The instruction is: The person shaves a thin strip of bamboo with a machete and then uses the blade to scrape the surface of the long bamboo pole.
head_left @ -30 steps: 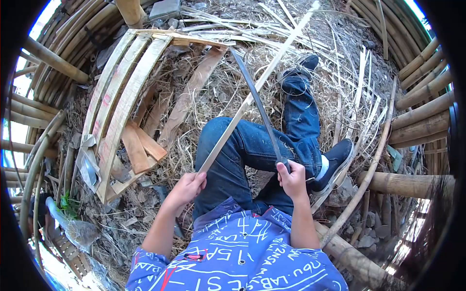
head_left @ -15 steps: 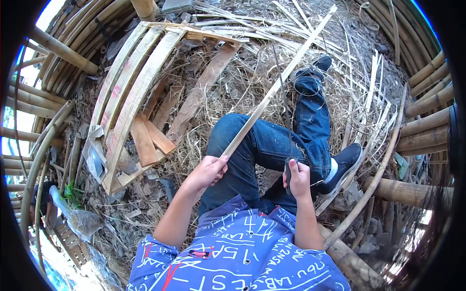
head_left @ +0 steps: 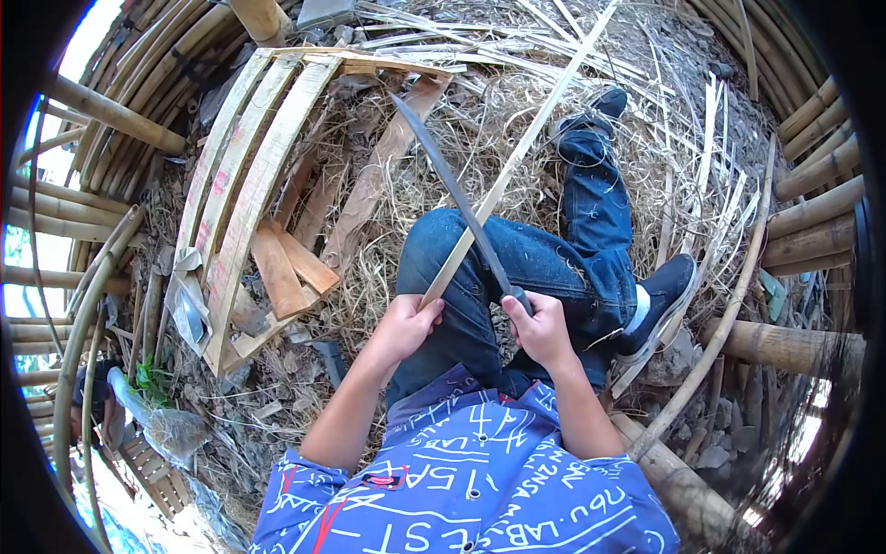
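My left hand [head_left: 406,328] is closed around the near end of a long, pale bamboo strip [head_left: 544,115], which slants up and to the right past my bent knee. In my right hand [head_left: 539,330] is the dark handle of a machete [head_left: 445,175], gripped with the thumb along it. Its long blade points up and to the left, crossing the strip just above my knee in this view. Both hands are in front of my lap, over my jeans [head_left: 517,258].
A broken wooden pallet [head_left: 263,175] stands at the left with loose wood pieces [head_left: 281,277] beside it. Curly shavings [head_left: 388,222] and split strips [head_left: 706,175] cover the ground. Bamboo poles [head_left: 784,351] line both sides. Another person [head_left: 97,397] is at far left.
The machete's blade has swung from pointing nearly straight up to the upper left, now across the strip. My right hand has moved left and slightly up; the strip's far end shifted left.
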Available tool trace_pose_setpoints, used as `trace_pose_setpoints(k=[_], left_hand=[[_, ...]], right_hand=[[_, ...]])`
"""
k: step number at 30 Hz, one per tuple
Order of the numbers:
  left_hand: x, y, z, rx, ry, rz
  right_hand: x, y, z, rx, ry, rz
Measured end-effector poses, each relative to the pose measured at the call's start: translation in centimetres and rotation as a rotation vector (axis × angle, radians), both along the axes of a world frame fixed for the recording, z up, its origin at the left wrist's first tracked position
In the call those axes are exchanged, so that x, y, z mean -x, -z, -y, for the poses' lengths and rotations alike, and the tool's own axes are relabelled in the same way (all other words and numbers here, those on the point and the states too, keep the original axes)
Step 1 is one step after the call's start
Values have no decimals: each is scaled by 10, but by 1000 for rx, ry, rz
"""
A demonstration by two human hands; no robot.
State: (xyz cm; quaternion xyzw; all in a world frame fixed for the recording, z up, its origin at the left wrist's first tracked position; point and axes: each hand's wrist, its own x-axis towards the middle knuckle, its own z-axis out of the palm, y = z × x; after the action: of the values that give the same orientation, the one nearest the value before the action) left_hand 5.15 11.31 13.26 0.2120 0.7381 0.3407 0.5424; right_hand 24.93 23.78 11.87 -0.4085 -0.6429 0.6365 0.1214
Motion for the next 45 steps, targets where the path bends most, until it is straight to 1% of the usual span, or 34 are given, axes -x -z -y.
trace_pose_setpoints(k=[1, 3, 4, 6, 7, 9, 10, 11, 13, 14, 15, 17, 18, 20, 21, 23, 24, 25, 27, 28, 29, 31, 33, 35, 39, 45], left_hand=[[3, 1, 4, 1, 2, -1], [10, 5, 14, -17, -141, 492], [10, 0, 15, -15, -140, 492], [7, -16, 18, -98, -34, 312], [7, -21, 21, -97, -37, 313], [9, -32, 30, -15, 145, -31], [9, -44, 33, 62, 195, -106], [9, -50, 39, 62, 196, -103], [7, -56, 52, 174, 156, -103], [7, -55, 59, 177, 106, -61], [7, -49, 64, 181, 105, -63], [9, -36, 70, -112, 187, -191], [9, -32, 71, -108, 188, -195], [6, -31, 58, -69, 123, 239], [5, -32, 51, -69, 126, 238], [5, -35, 30, 3, -16, 445], [6, -34, 20, 27, -77, 499], [5, -34, 11, 22, -72, 498], [5, -35, -3, -78, 5, 313], [8, -27, -5, -136, -37, 469], [7, -20, -7, -139, -36, 469], [4, -11, -11, -112, -121, 496], [0, -9, -12, -104, -141, 502], [1, -3, -10, -152, -191, 571], [2, 10, -6, -204, -169, 558], [3, 12, -9, -177, -183, 529]], right_hand=[[2, 0, 0, 1, 2, -1], [6, -3, 2, 19, -7, -52], [8, -6, 2, 21, -6, -51], [8, -15, 2, 78, 71, -69], [7, -18, 1, 80, 69, -67], [2, -21, -1, 63, 89, -87], [-1, -19, -2, 41, 88, -89], [-3, -21, -2, 41, 90, -87], [-6, -24, -2, 27, 105, -60], [-8, -23, -1, 28, 104, -61], [-9, -20, 0, 24, 101, -60], [-8, -16, 5, 26, 98, -63], [-5, -16, 7, 12, 83, -65], [-2, -12, 12, 18, 57, -53], [0, -14, 13, 17, 60, -54], [8, -27, 10, -93, -36, -12], [11, -32, 5, -145, -91, 47], [14, -37, 1, -151, -87, 46], [23, -48, -9, -331, -173, 108], [27, -51, -16, -360, -214, 157], [30, -52, -23, -363, -213, 159], [39, -53, -37, -553, -288, 204], [48, -54, -50, -674, -361, 307], [58, -46, -63, -781, -460, 370], [63, -41, -73, -813, -556, 376], [67, -31, -90, -871, -633, 396]])
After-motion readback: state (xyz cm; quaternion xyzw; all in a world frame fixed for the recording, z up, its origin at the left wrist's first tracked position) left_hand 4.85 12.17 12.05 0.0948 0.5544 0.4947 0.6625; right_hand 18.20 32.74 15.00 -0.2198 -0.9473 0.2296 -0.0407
